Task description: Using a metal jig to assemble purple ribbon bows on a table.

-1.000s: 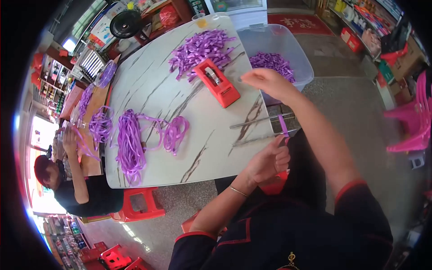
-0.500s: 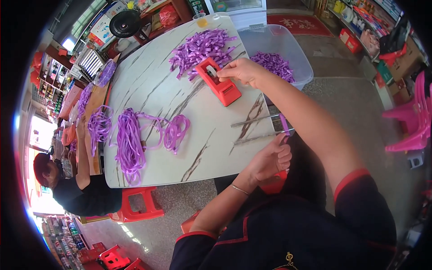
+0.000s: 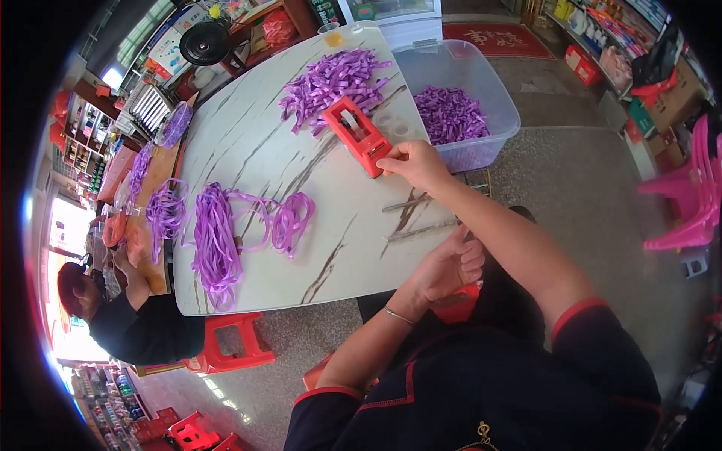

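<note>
My right hand (image 3: pixel 415 166) is pinched closed at the near end of a red tape dispenser (image 3: pixel 361 144). Whatever lies between its fingertips is too small to make out. Below it, my left hand (image 3: pixel 451 263) is closed with the thumb up, at the table's right edge. My right forearm covers its fingertips and the purple ribbon they gripped half a second ago. Two thin metal rods (image 3: pixel 421 231) stick out over the tabletop beside that hand. Beyond the dispenser lies a heap of short purple ribbon pieces (image 3: pixel 331 84).
Long purple ribbon bundles (image 3: pixel 214 244) lie on the left of the marbled table (image 3: pixel 301 278). A clear plastic bin (image 3: pixel 500 101) with purple pieces stands at the right edge. A cup (image 3: pixel 331 35) sits at the far end. Another person (image 3: pixel 143 323) works at the left.
My right hand has moved toward me, from the dispenser's roll to its near end. Its forearm now covers the ribbon at my left hand, which has hardly moved.
</note>
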Motion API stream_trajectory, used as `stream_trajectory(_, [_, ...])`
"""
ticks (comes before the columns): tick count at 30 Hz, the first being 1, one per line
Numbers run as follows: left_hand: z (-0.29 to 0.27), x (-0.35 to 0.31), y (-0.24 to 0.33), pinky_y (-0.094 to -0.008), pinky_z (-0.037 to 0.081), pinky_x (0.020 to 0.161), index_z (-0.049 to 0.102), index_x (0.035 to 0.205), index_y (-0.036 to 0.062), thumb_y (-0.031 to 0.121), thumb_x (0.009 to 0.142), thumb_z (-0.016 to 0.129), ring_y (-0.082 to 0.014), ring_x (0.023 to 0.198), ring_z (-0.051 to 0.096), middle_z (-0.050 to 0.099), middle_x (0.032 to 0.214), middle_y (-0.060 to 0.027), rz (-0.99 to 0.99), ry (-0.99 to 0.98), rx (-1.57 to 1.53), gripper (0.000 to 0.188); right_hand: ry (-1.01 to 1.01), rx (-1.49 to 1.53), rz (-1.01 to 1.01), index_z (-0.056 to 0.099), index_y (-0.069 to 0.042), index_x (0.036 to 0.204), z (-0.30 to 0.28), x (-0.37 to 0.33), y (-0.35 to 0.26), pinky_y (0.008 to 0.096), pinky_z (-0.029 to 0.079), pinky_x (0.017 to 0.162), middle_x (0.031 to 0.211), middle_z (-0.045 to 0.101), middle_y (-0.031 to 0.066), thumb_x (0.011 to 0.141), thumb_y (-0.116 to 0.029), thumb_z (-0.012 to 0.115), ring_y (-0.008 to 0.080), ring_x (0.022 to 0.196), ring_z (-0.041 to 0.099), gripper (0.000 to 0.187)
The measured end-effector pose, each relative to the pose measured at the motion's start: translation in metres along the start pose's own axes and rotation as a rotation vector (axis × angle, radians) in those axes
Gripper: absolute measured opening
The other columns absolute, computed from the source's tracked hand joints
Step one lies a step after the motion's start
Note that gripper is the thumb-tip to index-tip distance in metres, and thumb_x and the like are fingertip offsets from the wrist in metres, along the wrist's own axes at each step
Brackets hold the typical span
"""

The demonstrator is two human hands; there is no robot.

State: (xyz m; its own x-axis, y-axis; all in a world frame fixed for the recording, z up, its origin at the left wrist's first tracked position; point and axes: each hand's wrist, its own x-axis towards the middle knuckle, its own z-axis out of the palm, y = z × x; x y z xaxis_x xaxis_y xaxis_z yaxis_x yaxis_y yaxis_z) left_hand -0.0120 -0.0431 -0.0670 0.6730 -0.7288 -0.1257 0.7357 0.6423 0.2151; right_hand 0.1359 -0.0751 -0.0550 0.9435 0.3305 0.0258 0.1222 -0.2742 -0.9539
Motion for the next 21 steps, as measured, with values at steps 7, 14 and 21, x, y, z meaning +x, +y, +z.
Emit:
stream_trajectory(7, [-0.003, 0.0, 0.001, -0.0218, 0.034, 0.057, 0.035, 0.119, 0.0197, 0.011, 0.083, 0.048, -0.0086, 0.062, 0.036, 0.033, 0.067, 0.0039, -0.008, -0.03, -0.003, 0.039, 0.065, -0.484, -0.139, 0.063, 0.0, 0.078, -0.028, -0.009, 0.001, 0.0252, 0.042, 0.053, 0.067, 0.064, 0.0026, 0.076, -0.019, 0.066, 0.0094, 0.059, 0.057, 0.02])
stream_trajectory(14, [-0.001, -0.002, 0.002, -0.0218, 0.034, 0.057, 0.035, 0.119, 0.0213, 0.01, 0.083, 0.048, -0.009, 0.062, 0.035, 0.032, 0.068, 0.0036, -0.016, -0.025, 0.005, 0.04, -0.605, -0.317, -0.048, 0.059, -0.001, 0.08, -0.112, -0.03, -0.019, 0.0243, 0.041, 0.058, 0.067, 0.059, 0.0011, 0.08, -0.016, 0.059, 0.008, 0.063, 0.052, 0.016])
stream_trajectory(21, [-0.004, -0.001, 0.0, -0.0223, 0.031, 0.057, 0.036, 0.127, 0.0215, 0.008, 0.084, 0.044, -0.0101, 0.062, 0.031, 0.03, 0.067, 0.0024, -0.005, 0.002, -0.027, 0.046, -0.754, -0.833, -0.024, 0.063, -0.009, 0.076, -0.118, -0.046, -0.032, 0.0335, 0.044, 0.058, 0.07, 0.064, 0.0011, 0.074, -0.026, 0.058, 0.017, 0.066, 0.06, 0.018])
